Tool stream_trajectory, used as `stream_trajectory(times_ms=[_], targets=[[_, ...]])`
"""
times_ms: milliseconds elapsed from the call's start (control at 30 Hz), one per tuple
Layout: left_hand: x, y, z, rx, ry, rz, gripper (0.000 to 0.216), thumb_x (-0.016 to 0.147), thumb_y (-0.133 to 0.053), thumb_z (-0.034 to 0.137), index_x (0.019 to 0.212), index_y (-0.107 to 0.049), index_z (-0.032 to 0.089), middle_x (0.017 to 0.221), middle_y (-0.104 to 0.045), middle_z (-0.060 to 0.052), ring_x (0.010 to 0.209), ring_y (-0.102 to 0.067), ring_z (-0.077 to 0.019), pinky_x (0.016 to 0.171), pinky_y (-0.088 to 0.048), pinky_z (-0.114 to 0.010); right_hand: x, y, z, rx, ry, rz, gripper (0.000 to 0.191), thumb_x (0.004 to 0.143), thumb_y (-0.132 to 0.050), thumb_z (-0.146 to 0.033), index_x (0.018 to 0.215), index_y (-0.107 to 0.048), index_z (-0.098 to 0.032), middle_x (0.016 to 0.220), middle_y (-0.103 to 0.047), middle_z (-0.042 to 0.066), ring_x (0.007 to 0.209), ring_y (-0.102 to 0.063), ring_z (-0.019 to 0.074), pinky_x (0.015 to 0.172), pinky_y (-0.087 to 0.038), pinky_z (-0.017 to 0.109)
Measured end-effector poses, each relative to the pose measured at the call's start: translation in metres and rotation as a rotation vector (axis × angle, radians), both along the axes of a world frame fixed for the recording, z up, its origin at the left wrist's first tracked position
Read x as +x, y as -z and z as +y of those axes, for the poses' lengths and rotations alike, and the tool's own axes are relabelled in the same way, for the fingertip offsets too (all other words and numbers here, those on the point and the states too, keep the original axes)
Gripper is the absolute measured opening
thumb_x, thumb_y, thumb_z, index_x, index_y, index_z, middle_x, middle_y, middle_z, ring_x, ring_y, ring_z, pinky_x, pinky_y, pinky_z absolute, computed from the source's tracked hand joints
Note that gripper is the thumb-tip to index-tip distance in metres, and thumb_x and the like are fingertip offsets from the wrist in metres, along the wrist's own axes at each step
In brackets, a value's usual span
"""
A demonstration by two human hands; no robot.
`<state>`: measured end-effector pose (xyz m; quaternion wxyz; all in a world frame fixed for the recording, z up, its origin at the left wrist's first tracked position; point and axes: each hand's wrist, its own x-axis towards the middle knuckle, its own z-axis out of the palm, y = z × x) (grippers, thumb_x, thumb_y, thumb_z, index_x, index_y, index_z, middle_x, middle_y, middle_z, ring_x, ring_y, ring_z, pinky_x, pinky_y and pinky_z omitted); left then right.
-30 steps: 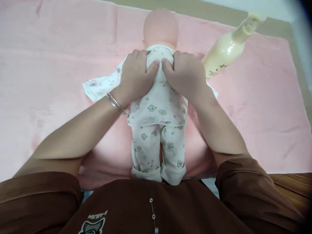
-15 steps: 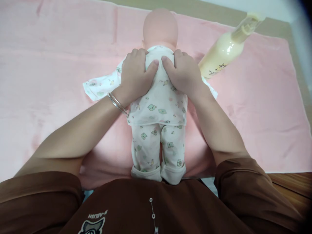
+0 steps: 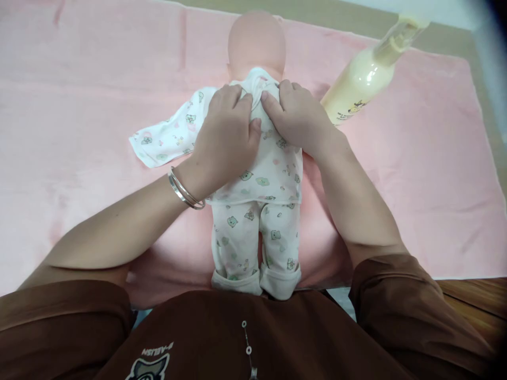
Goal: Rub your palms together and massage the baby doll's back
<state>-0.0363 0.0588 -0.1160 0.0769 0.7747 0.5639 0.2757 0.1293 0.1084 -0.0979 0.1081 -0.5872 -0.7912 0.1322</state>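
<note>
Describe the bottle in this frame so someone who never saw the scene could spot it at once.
A pink blanket covers the surface, with a baby doll lying in its middle. Just beyond the right hand, toward the far right corner, stands a bottle. It is the only glossy cream-yellow thing there, topped by a pump.

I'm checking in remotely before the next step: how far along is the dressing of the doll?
Done: printed trousers cover both legs, and the top lies over the doll's back. In hand: left hand and right hand press and bunch the fabric just below the doll's head. Left: one sleeve lies flat and looks empty on the pink towel.
</note>
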Motion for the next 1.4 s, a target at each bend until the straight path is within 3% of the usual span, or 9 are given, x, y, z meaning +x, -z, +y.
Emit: stream_trajectory(times_ms=[133,300,467,667,800,900,1100,1267,1400], targets=[[-0.004,0.002,0.014,-0.033,-0.029,-0.066,0.009,0.093,-0.051,0.022,0.085,-0.052,0.026,0.116,-0.061,-0.01,0.119,-0.055,-0.0243,0.109,-0.047,-0.041,-0.003,-0.007,-0.013,0.058,-0.041,-0.138,0.057,0.104,-0.018,-0.051,0.126,-0.056,-0.015,0.123,-0.065,0.018,0.111,-0.061,0.0329,0.096,-0.047,0.045],[-0.011,0.021,0.045,-0.082,-0.181,-0.011,0.032,0.1,-0.045,0.025,0.07,-0.034,0.022,0.087,-0.052,-0.005,0.091,-0.048,-0.0192,0.09,-0.044,-0.04,-0.013,-0.014,-0.04,0.268,-0.134,-0.342,0.055,0.106,-0.016,-0.035,0.124,-0.059,-0.007,0.115,-0.067,0.02,0.11,-0.062,0.0332,0.095,-0.047,0.043],[-0.011,0.026,0.047,-0.079,-0.149,0.047,0.015,0.101,-0.036,0.029,0.091,-0.047,0.025,0.097,-0.056,-0.006,0.099,-0.05,-0.0219,0.094,-0.043,-0.043,-0.011,-0.008,-0.032,0.243,-0.096,-0.254,0.045,0.106,-0.021,-0.04,0.11,-0.061,-0.018,0.104,-0.069,0.014,0.097,-0.062,0.0269,0.086,-0.048,0.039],[-0.006,0.009,0.017,-0.026,-0.047,0.057,0.033,0.097,-0.035,0.025,0.121,-0.057,0.02,0.122,-0.058,-0.016,0.122,-0.05,-0.0335,0.109,-0.04,-0.05,0.003,0.001,-0.002,0.074,-0.056,-0.012,0.055,0.103,-0.023,-0.062,0.098,-0.06,-0.021,0.098,-0.071,0.011,0.089,-0.064,0.0278,0.076,-0.048,0.041],[-0.002,0.0,0.005,0.002,0.032,0.039,0.026,0.09,-0.04,0.012,0.102,-0.06,0.023,0.116,-0.058,-0.015,0.118,-0.053,-0.0334,0.107,-0.044,-0.046,0.002,0.001,0.0,0.03,-0.033,-0.001,0.059,0.104,-0.024,-0.058,0.118,-0.061,-0.014,0.115,-0.069,0.016,0.106,-0.064,0.0347,0.092,-0.051,0.049],[-0.002,0.002,0.013,0.007,-0.018,-0.029,0.021,0.084,-0.046,0.003,0.087,-0.053,0.022,0.107,-0.061,-0.013,0.11,-0.056,-0.0285,0.101,-0.047,-0.042,-0.004,-0.004,-0.012,0.066,-0.048,-0.084,0.057,0.106,-0.024,-0.049,0.126,-0.059,-0.008,0.119,-0.067,0.019,0.111,-0.063,0.0366,0.098,-0.05,0.051],[-0.012,0.024,0.046,-0.058,-0.138,-0.125,0.018,0.096,-0.047,0.026,0.078,-0.046,0.026,0.088,-0.058,-0.006,0.089,-0.05,-0.0239,0.086,-0.043,-0.043,-0.017,-0.012,-0.042,0.256,-0.149,-0.284,0.049,0.107,-0.019,-0.032,0.124,-0.058,-0.008,0.12,-0.064,0.021,0.113,-0.061,0.0347,0.099,-0.049,0.046],[-0.013,0.033,0.042,0.018,-0.08,-0.066,0.024,0.103,-0.037,0.042,0.104,-0.056,0.027,0.104,-0.061,-0.009,0.104,-0.052,-0.0282,0.096,-0.041,-0.047,-0.013,-0.008,-0.027,0.213,-0.068,-0.164,0.038,0.104,-0.028,-0.035,0.097,-0.06,-0.017,0.097,-0.069,0.013,0.095,-0.065,0.0301,0.079,-0.052,0.041],[-0.005,0.017,0.017,0.051,-0.044,0.059,0.033,0.094,-0.039,0.019,0.122,-0.056,0.016,0.122,-0.06,-0.018,0.123,-0.052,-0.0341,0.107,-0.04,-0.048,-0.004,-0.002,-0.008,0.11,-0.045,-0.022,0.045,0.104,-0.026,-0.048,0.087,-0.057,-0.02,0.092,-0.071,0.012,0.087,-0.065,0.0313,0.077,-0.052,0.045]])
